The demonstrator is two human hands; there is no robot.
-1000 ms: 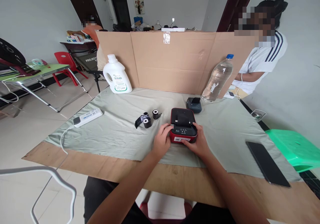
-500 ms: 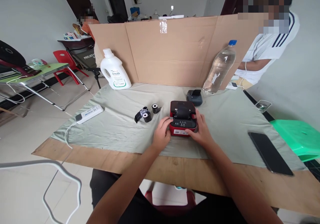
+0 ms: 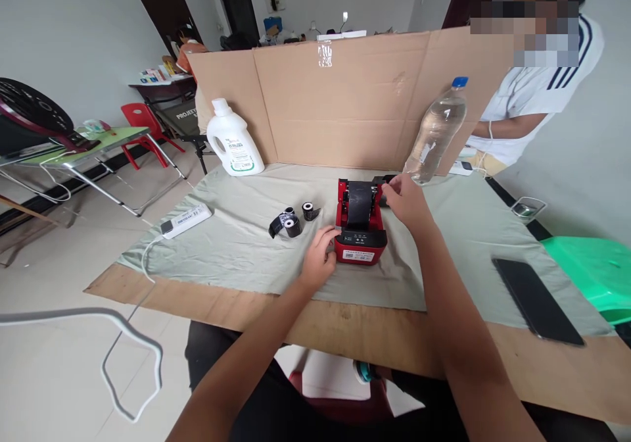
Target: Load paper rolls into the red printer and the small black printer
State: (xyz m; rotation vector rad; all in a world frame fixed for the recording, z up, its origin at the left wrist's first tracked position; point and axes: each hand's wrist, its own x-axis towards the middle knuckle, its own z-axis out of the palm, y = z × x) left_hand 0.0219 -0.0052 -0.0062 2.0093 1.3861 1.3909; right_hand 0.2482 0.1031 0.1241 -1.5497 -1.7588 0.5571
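Note:
A small red and black label printer (image 3: 361, 256) stands on the cloth in front of me with its cover raised, showing a wide black roll (image 3: 359, 202) inside. My left hand (image 3: 319, 258) steadies its left side, fingers curled against the casing. At the upper right, my right hand (image 3: 405, 198) has its fingertips closed at the edge of the raised cover (image 3: 343, 192). A smaller dark device (image 3: 386, 198) behind is partly hidden by that hand. Left of the printer lie several small black ribbon rolls (image 3: 292, 226), one with a loose tail.
A cardboard screen (image 3: 340, 113) borders the back, with a white detergent bottle (image 3: 236, 143) and a clear water bottle (image 3: 436, 136) before it. A power strip (image 3: 187, 221) lies left, a phone (image 3: 537, 300) right. Beyond the screen are people, one in a white shirt (image 3: 532, 100).
The printer's cover has swung up and back, exposing the roll and red interior. My right hand has moved from the lower right side up to the cover; my left stays on the printer.

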